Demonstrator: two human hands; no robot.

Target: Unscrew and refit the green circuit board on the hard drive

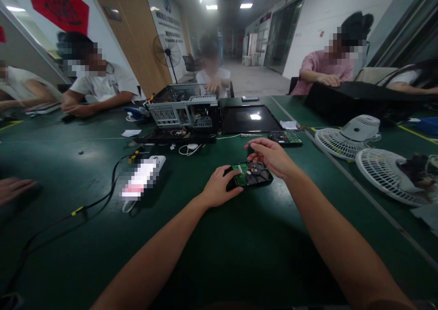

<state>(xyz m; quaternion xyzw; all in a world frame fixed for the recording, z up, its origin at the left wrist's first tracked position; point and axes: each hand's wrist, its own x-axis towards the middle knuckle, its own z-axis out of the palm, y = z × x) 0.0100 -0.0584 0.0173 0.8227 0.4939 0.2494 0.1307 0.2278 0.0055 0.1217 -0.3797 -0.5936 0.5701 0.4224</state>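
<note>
On the green table in front of me lies a hard drive (260, 178), its green circuit board facing up at the left end. My left hand (219, 188) grips the drive's left end, fingers on the board and thumb along the near edge. Over the drive's far side, my right hand (272, 156) is closed in a pinch. Something small and dark shows between those fingertips, too unclear to name. A second hard drive (285, 138) rests farther back, just beyond my right hand.
An opened computer case (185, 111) and a black flat panel (249, 118) stand ahead. To the left lie a phone (142, 178) and a black cable (111, 193). White fan parts (383, 173) are on the right. Several people sit around the table; one hand (17, 189) rests at far left.
</note>
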